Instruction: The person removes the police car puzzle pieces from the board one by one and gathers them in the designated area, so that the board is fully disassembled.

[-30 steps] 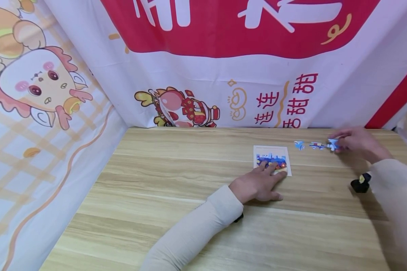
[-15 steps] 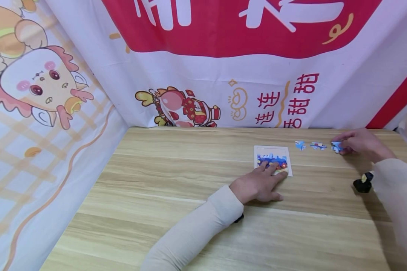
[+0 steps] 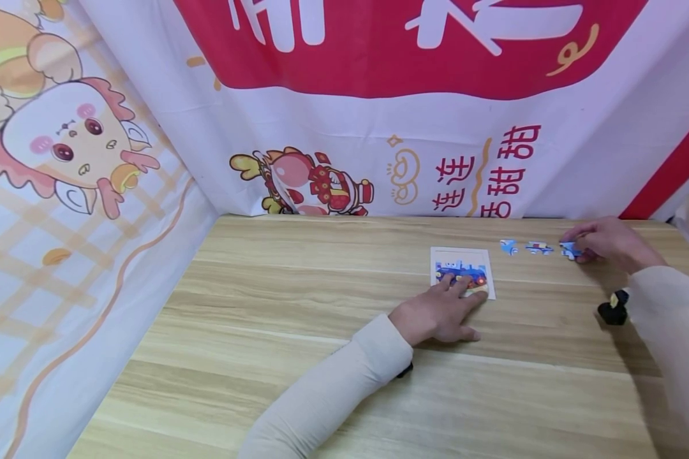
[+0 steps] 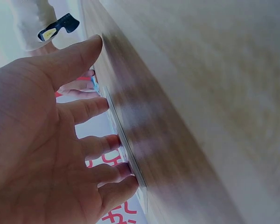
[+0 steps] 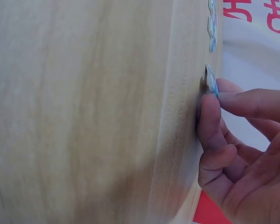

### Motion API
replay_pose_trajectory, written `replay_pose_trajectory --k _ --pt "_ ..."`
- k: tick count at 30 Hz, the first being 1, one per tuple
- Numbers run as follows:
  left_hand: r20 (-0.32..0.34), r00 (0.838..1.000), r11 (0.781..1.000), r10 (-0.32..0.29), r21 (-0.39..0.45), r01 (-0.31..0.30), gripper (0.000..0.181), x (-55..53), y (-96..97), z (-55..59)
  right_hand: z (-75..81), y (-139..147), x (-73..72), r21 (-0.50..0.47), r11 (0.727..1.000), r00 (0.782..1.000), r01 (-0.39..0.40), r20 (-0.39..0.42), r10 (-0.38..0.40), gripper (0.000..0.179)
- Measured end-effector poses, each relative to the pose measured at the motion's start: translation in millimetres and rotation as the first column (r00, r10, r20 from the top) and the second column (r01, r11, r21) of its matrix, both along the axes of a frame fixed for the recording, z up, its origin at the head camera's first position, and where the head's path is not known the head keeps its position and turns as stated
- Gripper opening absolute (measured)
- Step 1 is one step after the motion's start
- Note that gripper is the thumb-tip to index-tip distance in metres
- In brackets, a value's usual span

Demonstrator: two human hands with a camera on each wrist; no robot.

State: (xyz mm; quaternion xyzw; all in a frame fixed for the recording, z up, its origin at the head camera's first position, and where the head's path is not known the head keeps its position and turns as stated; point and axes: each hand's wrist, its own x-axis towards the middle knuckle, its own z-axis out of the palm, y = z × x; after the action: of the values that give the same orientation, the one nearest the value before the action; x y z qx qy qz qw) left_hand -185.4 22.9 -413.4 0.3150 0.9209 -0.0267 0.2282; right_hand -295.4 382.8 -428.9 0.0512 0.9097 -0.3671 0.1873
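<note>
My left hand [image 3: 439, 312] lies with spread, nearly straight fingers across the lower part of a small white-framed jigsaw board [image 3: 491, 280] with a blue train picture. In the left wrist view, the fingertips of the left hand [image 4: 46, 130] meet the thin board [image 4: 122, 140]. At the back right, my right hand [image 3: 614, 243] pinches a blue jigsaw piece [image 3: 568, 250] between thumb and fingers. The right wrist view shows this piece [image 5: 211, 80] tilted up at one edge, close over the table. Two more jigsaw pieces, one light blue [image 3: 508, 247] and one multicoloured [image 3: 538, 247], lie to its left.
The wood-grain table [image 3: 298, 287] ends at a printed cloth [image 3: 344, 153] hanging along its back. Another patterned cloth [image 3: 51, 268] hangs at the left. A black wrist mount [image 3: 613, 309] sits by the right cuff.
The right hand has shifted the pinched jigsaw piece slightly right, and a gap now shows between it and the multicoloured piece. The left hand keeps its place on the board.
</note>
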Motion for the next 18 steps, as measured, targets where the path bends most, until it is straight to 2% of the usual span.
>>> replay_pose_trajectory --k 18 --pt "0.000 1.000 1.000 -0.011 0.006 0.011 0.077 -0.5 -0.6 1.4 -2.1 0.2 1.9 0.019 1.000 1.000 -0.005 -0.018 0.005 0.039"
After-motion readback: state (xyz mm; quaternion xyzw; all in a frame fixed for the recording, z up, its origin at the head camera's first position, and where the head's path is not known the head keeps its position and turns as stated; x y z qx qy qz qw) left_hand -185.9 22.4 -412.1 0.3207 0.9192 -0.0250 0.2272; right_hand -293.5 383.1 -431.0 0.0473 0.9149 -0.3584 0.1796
